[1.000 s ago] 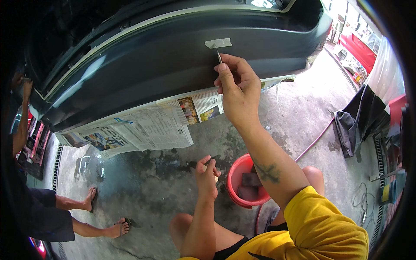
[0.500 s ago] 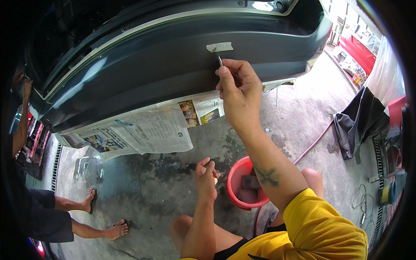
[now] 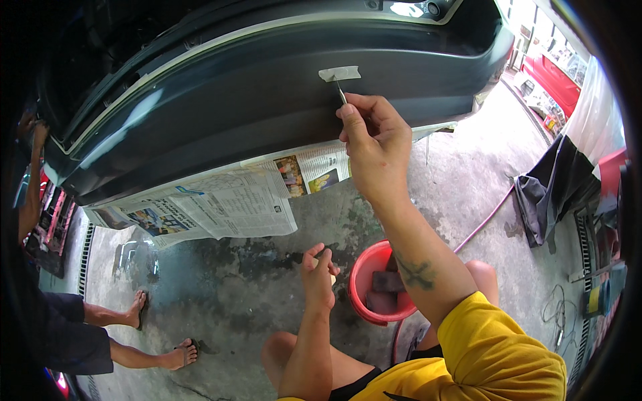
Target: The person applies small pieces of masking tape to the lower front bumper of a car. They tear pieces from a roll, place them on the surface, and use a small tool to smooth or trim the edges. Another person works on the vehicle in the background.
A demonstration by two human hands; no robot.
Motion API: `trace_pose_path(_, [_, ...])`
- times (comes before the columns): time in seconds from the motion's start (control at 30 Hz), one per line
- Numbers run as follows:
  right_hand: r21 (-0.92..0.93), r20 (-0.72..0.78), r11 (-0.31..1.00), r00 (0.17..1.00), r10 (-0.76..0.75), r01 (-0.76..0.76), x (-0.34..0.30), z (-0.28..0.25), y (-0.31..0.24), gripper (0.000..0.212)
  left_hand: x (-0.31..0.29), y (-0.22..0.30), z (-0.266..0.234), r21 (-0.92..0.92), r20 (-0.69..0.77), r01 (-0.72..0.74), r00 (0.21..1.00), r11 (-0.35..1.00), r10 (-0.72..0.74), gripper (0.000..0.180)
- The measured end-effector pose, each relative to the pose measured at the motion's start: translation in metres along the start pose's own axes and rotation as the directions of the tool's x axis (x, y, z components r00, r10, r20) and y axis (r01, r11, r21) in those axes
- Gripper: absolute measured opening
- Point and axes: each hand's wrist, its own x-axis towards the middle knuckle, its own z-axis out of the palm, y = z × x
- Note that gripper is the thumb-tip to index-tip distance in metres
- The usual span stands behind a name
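My right hand pinches a slim metal blade between thumb and forefinger, the other fingers curled in. The blade's tip meets the left part of a short strip of pale masking tape, which is stuck on a dark grey car bumper. Lower down, over the floor and left of a red bucket, my left hand is held with its fingers bent inward. A small pale yellowish edge shows by its palm; what that belongs to is hidden.
Newspaper sheets hang along the bumper's lower edge. Dark blocks lie inside the bucket. At left, another person's feet stand on the concrete, with that person's hand at the car. A hose crosses the floor toward dark sheeting.
My right hand has shifted slightly right and down, and the blade slants a little more. Its tip stays by the tape's left part. My left hand looks unmoved.
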Motion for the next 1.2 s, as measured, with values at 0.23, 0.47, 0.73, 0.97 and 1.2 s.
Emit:
trace_pose_path(0.23, [-0.016, 0.016, 1.0, 1.0, -0.016, 0.016, 0.002, -0.004, -0.001, 0.014, 0.001, 0.001, 0.001, -0.006, -0.002, 0.011, 1.0, 1.0, -0.011, 0.034])
trace_pose_path(0.47, [-0.035, 0.029, 0.999, 0.999, -0.014, 0.015, 0.004, -0.007, -0.002, 0.014, 0.004, -0.003, -0.001, 0.034, 0.025, 0.016, 1.0, 0.999, -0.017, 0.035])
trace_pose_path(0.73, [-0.076, 0.039, 0.997, 0.999, -0.015, 0.018, 0.004, -0.012, -0.003, 0.016, 0.004, -0.005, 0.0, 0.023, 0.031, 0.025, 0.999, 0.999, -0.026, 0.036])
trace_pose_path(0.97, [-0.148, 0.059, 0.987, 0.996, -0.06, 0.069, 0.009, -0.018, -0.005, 0.016, 0.003, -0.006, 0.001, -0.016, 0.027, 0.015, 1.0, 1.0, -0.015, 0.036])
trace_pose_path(1.2, [-0.319, 0.099, 0.937, 0.988, -0.118, 0.144, 0.014, -0.026, -0.014, 0.016, 0.003, -0.005, 0.001, -0.018, 0.016, 0.008, 1.0, 1.0, -0.008, 0.036])
